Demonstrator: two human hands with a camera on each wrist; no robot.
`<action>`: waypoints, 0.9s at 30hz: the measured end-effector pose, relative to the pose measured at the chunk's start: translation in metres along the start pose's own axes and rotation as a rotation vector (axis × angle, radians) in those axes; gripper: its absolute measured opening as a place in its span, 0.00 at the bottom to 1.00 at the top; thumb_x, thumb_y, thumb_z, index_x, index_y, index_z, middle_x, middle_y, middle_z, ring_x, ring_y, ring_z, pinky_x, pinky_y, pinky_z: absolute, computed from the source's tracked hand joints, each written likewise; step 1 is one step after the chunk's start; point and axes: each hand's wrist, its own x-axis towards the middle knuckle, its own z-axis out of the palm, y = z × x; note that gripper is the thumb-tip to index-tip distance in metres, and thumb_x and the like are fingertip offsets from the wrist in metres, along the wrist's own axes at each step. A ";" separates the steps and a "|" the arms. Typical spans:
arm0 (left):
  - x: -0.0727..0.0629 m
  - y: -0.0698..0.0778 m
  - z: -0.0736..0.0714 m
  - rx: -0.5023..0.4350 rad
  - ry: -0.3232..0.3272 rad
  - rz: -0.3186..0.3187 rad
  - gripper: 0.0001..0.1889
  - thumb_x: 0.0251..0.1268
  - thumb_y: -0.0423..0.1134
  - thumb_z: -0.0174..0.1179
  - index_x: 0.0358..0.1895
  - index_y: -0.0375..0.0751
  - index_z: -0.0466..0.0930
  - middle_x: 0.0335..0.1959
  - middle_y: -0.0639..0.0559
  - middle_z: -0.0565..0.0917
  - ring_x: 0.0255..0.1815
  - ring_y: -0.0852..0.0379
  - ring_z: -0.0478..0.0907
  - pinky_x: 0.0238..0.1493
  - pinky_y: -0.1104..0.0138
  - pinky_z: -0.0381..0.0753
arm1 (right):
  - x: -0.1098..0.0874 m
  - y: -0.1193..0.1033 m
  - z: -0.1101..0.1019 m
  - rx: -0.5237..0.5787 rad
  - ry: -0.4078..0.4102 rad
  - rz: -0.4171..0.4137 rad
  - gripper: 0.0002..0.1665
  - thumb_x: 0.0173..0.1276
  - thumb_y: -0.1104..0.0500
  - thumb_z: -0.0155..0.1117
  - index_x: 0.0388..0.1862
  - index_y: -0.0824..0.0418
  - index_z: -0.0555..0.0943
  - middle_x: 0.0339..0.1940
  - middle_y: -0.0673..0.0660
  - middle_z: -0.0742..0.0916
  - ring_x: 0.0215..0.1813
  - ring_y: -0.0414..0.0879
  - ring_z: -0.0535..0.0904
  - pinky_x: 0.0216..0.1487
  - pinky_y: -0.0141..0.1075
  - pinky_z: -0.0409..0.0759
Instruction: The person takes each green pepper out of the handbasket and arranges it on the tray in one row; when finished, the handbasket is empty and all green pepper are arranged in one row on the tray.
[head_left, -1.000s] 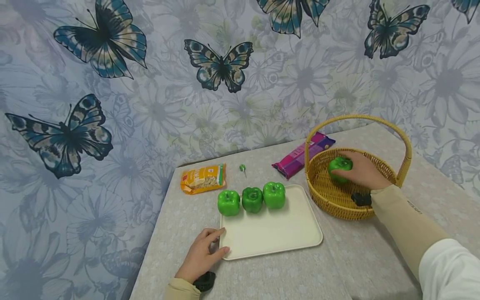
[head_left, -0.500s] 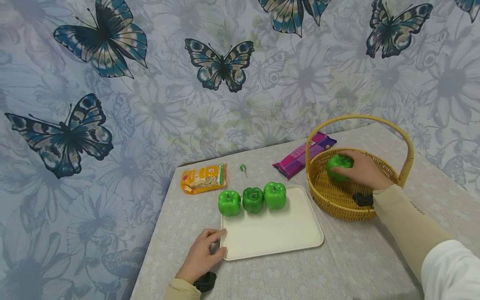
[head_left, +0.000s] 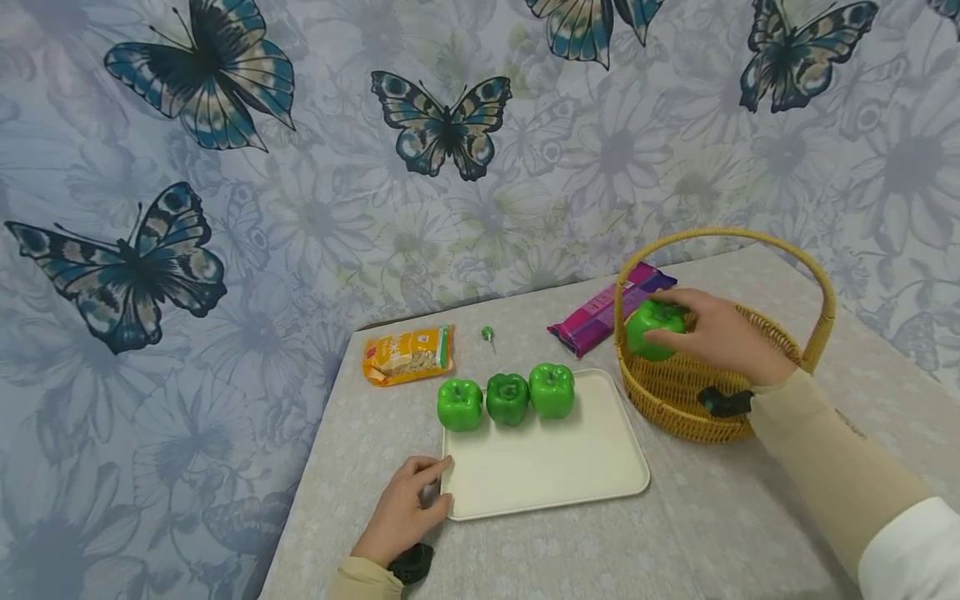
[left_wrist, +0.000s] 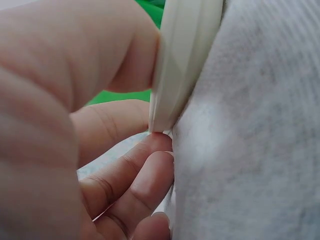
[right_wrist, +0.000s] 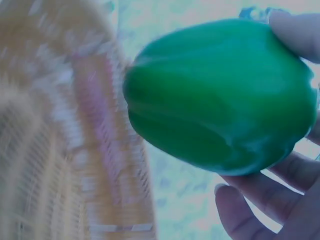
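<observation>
In the head view my right hand (head_left: 716, 335) grips a green bell pepper (head_left: 647, 340) above the left side of a wicker basket (head_left: 675, 417). The right wrist view has this bell pepper (right_wrist: 220, 97) large, thumb on one side and fingers (right_wrist: 265, 195) on the other. My left hand (head_left: 403, 510) rests against the left edge of a cream tray (head_left: 547, 467); close up, its thumb and fingertips touch the tray's rim (left_wrist: 172, 65). Three more green bell peppers, the left (head_left: 460, 406), the middle (head_left: 507, 400) and the right (head_left: 552, 392), sit in a row along the tray's far side.
The basket's tall arched handle (head_left: 723, 233) rises over its bowl. Behind the basket lies a pink and purple packet (head_left: 592, 321). An orange bag (head_left: 408, 356) and a small green-headed object on a stick (head_left: 487, 334) lie beyond the tray. A butterfly-patterned wall (head_left: 315, 208) backs the table.
My right hand has raised the bell pepper from inside the basket and carried it left to the basket's left rim. The left hand stays at the tray.
</observation>
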 end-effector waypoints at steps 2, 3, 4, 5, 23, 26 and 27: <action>0.001 0.000 -0.001 0.005 0.000 0.001 0.28 0.66 0.41 0.71 0.69 0.50 0.80 0.56 0.50 0.78 0.44 0.60 0.73 0.37 0.69 0.74 | 0.000 -0.009 0.005 -0.013 0.006 -0.073 0.41 0.68 0.41 0.73 0.74 0.57 0.74 0.64 0.61 0.82 0.52 0.53 0.79 0.51 0.48 0.80; 0.001 0.000 -0.001 0.006 -0.001 0.001 0.28 0.66 0.41 0.70 0.69 0.50 0.80 0.56 0.50 0.78 0.44 0.60 0.73 0.37 0.69 0.74 | 0.001 -0.014 0.008 -0.018 0.010 -0.113 0.40 0.68 0.44 0.75 0.73 0.58 0.75 0.61 0.60 0.83 0.50 0.51 0.79 0.50 0.47 0.80; 0.001 0.000 -0.001 0.005 -0.001 -0.001 0.27 0.66 0.41 0.70 0.69 0.50 0.80 0.56 0.50 0.78 0.44 0.60 0.73 0.37 0.69 0.74 | 0.002 -0.018 0.013 -0.014 0.010 -0.148 0.39 0.67 0.46 0.76 0.72 0.59 0.76 0.58 0.59 0.84 0.48 0.50 0.79 0.48 0.46 0.81; 0.001 0.000 -0.002 0.005 -0.001 -0.002 0.27 0.66 0.41 0.70 0.69 0.50 0.80 0.56 0.50 0.78 0.44 0.60 0.74 0.37 0.69 0.74 | 0.003 -0.021 0.018 -0.005 0.004 -0.166 0.38 0.66 0.47 0.77 0.71 0.60 0.77 0.56 0.58 0.85 0.47 0.49 0.79 0.47 0.45 0.81; 0.000 -0.001 0.001 -0.004 -0.019 -0.017 0.27 0.67 0.41 0.68 0.70 0.50 0.79 0.56 0.52 0.78 0.45 0.60 0.74 0.39 0.69 0.75 | 0.014 -0.035 0.075 -0.054 -0.146 -0.208 0.40 0.63 0.47 0.79 0.70 0.62 0.78 0.62 0.60 0.84 0.60 0.55 0.78 0.62 0.57 0.74; -0.001 0.000 0.000 0.011 -0.015 -0.014 0.27 0.67 0.41 0.68 0.69 0.50 0.79 0.56 0.52 0.78 0.45 0.60 0.74 0.38 0.70 0.75 | 0.014 -0.035 0.077 -0.102 -0.162 -0.192 0.41 0.62 0.46 0.79 0.70 0.62 0.79 0.63 0.61 0.84 0.63 0.58 0.77 0.61 0.60 0.67; -0.001 0.000 0.000 0.014 -0.013 -0.014 0.27 0.67 0.41 0.68 0.69 0.50 0.79 0.56 0.52 0.78 0.45 0.61 0.74 0.38 0.70 0.75 | 0.014 -0.035 0.077 -0.119 -0.168 -0.185 0.40 0.62 0.46 0.79 0.70 0.62 0.79 0.64 0.61 0.84 0.63 0.58 0.77 0.59 0.59 0.65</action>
